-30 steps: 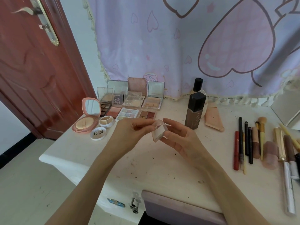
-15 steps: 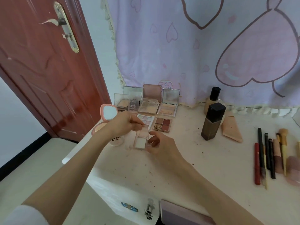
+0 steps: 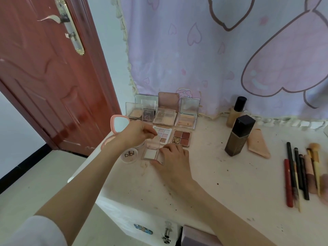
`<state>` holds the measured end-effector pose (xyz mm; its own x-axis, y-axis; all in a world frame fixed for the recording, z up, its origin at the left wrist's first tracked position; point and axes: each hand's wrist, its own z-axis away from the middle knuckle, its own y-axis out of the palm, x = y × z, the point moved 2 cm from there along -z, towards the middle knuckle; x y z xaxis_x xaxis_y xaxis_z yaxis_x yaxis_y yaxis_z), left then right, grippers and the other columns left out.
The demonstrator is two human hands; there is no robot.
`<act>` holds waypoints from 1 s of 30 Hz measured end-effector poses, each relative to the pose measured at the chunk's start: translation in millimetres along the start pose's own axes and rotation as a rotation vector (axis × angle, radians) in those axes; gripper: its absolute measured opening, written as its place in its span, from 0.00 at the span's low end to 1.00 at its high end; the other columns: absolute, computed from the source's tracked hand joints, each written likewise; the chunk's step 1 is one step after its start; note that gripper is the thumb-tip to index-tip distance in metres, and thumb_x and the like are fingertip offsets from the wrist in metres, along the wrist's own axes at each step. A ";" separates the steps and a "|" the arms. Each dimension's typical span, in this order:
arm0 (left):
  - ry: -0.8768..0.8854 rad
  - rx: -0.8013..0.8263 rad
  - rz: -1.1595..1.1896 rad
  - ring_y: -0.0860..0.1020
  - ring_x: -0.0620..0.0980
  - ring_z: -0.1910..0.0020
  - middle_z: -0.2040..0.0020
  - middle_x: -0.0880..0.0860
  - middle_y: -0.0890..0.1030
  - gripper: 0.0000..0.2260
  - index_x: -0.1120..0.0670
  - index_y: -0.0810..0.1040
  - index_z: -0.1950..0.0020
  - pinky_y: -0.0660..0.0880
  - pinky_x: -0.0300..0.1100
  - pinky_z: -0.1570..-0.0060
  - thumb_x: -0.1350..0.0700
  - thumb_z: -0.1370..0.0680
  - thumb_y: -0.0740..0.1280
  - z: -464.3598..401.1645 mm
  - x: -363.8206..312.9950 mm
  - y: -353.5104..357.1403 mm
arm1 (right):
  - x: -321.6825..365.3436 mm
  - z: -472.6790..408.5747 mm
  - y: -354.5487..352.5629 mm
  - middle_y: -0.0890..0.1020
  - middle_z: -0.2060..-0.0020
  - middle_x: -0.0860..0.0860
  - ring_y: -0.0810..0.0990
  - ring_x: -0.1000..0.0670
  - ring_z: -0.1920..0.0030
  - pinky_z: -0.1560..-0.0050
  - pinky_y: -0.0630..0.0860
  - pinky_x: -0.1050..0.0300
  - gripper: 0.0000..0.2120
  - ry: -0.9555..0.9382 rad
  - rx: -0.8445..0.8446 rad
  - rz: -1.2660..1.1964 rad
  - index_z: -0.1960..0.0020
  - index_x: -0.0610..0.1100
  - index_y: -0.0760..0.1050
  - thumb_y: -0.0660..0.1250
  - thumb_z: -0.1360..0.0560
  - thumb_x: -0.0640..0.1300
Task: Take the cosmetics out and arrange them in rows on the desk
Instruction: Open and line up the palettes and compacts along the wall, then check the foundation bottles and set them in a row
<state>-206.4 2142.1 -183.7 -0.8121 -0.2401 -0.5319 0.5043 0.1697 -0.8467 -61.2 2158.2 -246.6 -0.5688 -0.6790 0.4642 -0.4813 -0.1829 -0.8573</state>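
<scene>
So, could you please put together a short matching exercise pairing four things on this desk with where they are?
Things:
1. small clear compact
2. dark square bottle
3. red pencil
4. round white jar

Places:
A. left of the compact
B. between both hands
C. leftmost in the row of pencils and brushes
D. standing beside the peach tube

Pairs: 1-B, 2-D, 3-C, 4-A

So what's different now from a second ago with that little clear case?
The small clear square compact, held up in the air between both hands a second ago, has come down onto the white desk, opened, beside the round white jar. The left hand pinches its raised lid; the right hand steadies its base. The palettes, the dark bottle and the brushes have not moved.
</scene>
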 end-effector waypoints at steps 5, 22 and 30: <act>0.034 -0.070 0.013 0.74 0.41 0.60 0.57 0.47 0.80 0.06 0.56 0.83 0.51 0.68 0.24 0.60 0.60 0.25 0.69 -4.2 6.1 4.1 | 0.8 -0.7 2.9 0.71 0.37 0.49 0.64 0.50 0.33 0.33 0.56 0.57 0.21 -0.004 -0.017 -0.039 0.37 0.43 0.73 0.61 0.24 0.54; 0.087 -0.057 -0.208 0.75 0.51 0.41 0.38 0.51 0.76 0.12 0.52 0.78 0.39 0.70 0.49 0.39 0.53 0.21 0.62 10.0 4.0 5.0 | 2.5 2.1 1.7 0.71 0.36 0.49 0.64 0.49 0.33 0.33 0.58 0.57 0.20 -0.027 -0.012 0.026 0.36 0.42 0.72 0.59 0.22 0.54; 0.223 -0.224 -0.175 0.72 0.50 0.39 0.36 0.50 0.74 0.15 0.51 0.74 0.34 0.68 0.40 0.43 0.54 0.21 0.61 49.2 -20.1 23.9 | -14.3 33.4 -27.0 0.68 0.32 0.49 0.65 0.50 0.32 0.35 0.62 0.59 0.20 -0.020 0.056 0.055 0.31 0.42 0.65 0.54 0.20 0.50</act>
<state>-163.5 2103.9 -194.0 -0.9370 -0.0737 -0.3415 0.2952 0.3560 -0.8866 -17.8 2149.1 -237.6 -0.5800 -0.7028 0.4118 -0.4110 -0.1841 -0.8929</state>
